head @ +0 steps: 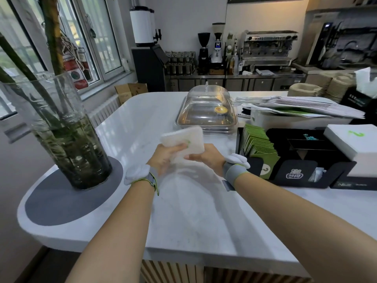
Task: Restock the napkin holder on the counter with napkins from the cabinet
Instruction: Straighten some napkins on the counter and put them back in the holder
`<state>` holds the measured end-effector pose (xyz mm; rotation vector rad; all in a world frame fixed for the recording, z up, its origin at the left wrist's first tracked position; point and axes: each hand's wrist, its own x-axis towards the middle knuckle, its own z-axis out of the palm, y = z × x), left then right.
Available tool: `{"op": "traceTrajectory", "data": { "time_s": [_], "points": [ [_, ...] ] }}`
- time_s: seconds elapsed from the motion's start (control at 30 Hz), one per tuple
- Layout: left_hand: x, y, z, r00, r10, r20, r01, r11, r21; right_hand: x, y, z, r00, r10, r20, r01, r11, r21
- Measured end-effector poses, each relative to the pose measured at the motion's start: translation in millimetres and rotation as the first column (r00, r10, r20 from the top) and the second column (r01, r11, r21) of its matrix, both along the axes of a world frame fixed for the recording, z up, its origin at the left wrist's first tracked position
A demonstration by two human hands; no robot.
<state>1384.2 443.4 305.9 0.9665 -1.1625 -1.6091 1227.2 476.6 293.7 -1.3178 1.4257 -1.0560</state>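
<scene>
A white marble table (183, 211) carries a black organizer (302, 160) at the right. Above its middle, the left hand (165, 156) and right hand (206, 157) together grip a napkin stack (183, 140), blurred.

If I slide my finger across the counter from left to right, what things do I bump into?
Glass vase → left hand → napkin pack → right hand → green cards → white napkin stack.
</scene>
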Motion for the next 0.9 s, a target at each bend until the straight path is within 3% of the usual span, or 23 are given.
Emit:
{"op": "traceTrajectory", "data": {
  "time_s": [0.07, 0.13, 0.2, 0.3, 0.43, 0.6, 0.7, 0.8, 0.9],
  "points": [
    [1, 0, -1, 0.945, 0.094, -0.314, -0.06, 0.992, 0.114, 2, 6, -4, 0.987, -0.012, 0.159, 0.005, 0.999, 0.049],
    [-2, 3, 0, 0.881, 0.08, -0.466, -0.009, 0.988, 0.153, 7, 11, -6, 0.959, 0.017, 0.282, -0.038, 0.997, 0.069],
    [-10, 14, 3, 0.876, 0.024, -0.481, 0.055, 0.987, 0.149, 14, 11, -7, 0.923, 0.021, 0.384, -0.053, 0.996, 0.072],
    [-15, 26, 8, 0.834, 0.004, -0.551, 0.113, 0.978, 0.177, 24, 8, -4, 0.851, -0.102, 0.516, 0.066, 0.994, 0.087],
    [-9, 28, 9, 0.787, 0.007, -0.617, 0.142, 0.971, 0.193, 23, 8, -3, 0.849, -0.093, 0.521, 0.049, 0.994, 0.097],
    [-3, 30, 3, 0.835, -0.002, -0.55, 0.163, 0.956, 0.244, 24, 9, 1, 0.908, -0.071, 0.412, 0.052, 0.997, 0.057],
    [11, 23, 3, 0.867, 0.023, -0.498, 0.123, 0.958, 0.259, 20, 6, 1, 0.969, -0.106, 0.223, 0.125, 0.99, -0.073],
    [32, 10, 9, 0.983, -0.062, -0.174, 0.087, 0.986, 0.14, 12, 4, 2, 0.985, -0.166, -0.043, 0.16, 0.98, -0.119],
    [41, 3, 10, 0.974, -0.157, 0.166, 0.146, 0.986, 0.075, 8, 5, 5, 0.975, -0.158, -0.157, 0.137, 0.981, -0.138]
  ]
}}
